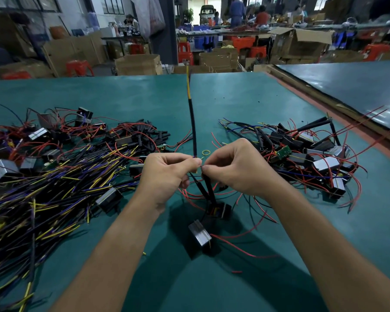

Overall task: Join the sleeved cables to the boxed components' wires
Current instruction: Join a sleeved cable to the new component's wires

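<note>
A black sleeved cable [192,122] with yellow and purple ends stands upright above my hands. My left hand [167,174] pinches its lower end. My right hand [232,170] pinches a black-sleeved wire [208,188] that runs down to a boxed component [220,210] on the green mat. The two hands meet fingertip to fingertip, so the wire ends between them are hidden. A second grey boxed component [199,235] with red wires lies nearer to me.
A big heap of sleeved cables [43,183] and black tubes [144,134] lies to the left. A pile of boxed components with red wires [313,158] lies to the right. A small yellow ring [205,152] rests behind my hands. The green mat [234,102] extends beyond.
</note>
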Motion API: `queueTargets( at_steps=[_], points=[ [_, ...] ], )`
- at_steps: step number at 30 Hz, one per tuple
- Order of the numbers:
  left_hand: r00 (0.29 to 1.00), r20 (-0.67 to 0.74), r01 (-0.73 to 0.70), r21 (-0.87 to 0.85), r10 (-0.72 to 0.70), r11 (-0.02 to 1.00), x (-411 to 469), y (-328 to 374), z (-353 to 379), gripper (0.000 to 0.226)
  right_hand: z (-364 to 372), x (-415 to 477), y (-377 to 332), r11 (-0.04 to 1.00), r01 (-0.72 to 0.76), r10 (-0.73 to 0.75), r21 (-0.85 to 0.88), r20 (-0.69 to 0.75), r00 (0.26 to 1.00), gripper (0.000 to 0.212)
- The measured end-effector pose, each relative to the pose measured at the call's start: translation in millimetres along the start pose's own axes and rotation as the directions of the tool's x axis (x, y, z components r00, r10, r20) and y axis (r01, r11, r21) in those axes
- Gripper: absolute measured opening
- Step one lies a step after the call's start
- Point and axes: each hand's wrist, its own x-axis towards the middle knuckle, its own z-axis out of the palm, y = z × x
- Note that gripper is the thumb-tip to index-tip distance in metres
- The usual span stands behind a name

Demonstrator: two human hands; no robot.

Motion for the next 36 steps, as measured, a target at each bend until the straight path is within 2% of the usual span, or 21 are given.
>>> queueTargets(
  at_steps=[3,6,11,15,18,23,27,32,34,36],
  points=[
    [0.999,0.019,0.026,-0.038,-0.026,0.999,0,1,0,0.009,-7,-1,0,0.911,-0.221,0.165,0.349,0.185,0.969,0.018],
    [0.997,0.076,0.032,-0.056,-0.028,0.998,-2,3,1,0.012,-11,-1,3,0.735,-0.429,0.258,0.525,0.368,0.893,0.016],
    [0.982,0.19,0.002,-0.087,0.014,0.996,-5,7,-1,0.006,-9,-1,7,0.61,-0.491,0.206,0.622,0.474,0.856,0.007],
    [0.97,0.239,-0.014,-0.122,0.043,0.992,-8,11,-4,0.017,-10,1,8,0.564,-0.56,0.19,0.607,0.564,0.803,0.008],
    [0.964,0.262,-0.003,-0.118,0.034,0.993,-8,11,-3,0.012,-10,1,8,0.537,-0.588,0.202,0.605,0.585,0.786,0.01],
    [0.963,0.27,0.019,-0.132,0.017,0.991,-8,11,-2,0.015,-11,-1,8,0.539,-0.548,0.175,0.639,0.552,0.815,0.016],
    [0.968,0.251,0.042,-0.139,-0.006,0.989,-8,11,0,0.018,-12,-1,9,0.608,-0.489,0.155,0.625,0.511,0.846,0.019],
    [0.976,0.213,0.068,-0.14,-0.037,0.988,-8,12,-1,0.025,-12,0,11,0.709,-0.347,0.093,0.615,0.406,0.909,0.01],
    [0.978,0.201,0.083,-0.137,-0.054,0.987,-7,12,-3,0.021,-12,-1,10,0.739,-0.294,0.067,0.607,0.367,0.928,0.009],
    [0.979,0.195,0.089,-0.119,-0.065,0.989,-7,11,-3,0.006,-12,-1,9,0.767,-0.261,0.06,0.586,0.34,0.938,0.01]
  ],
)
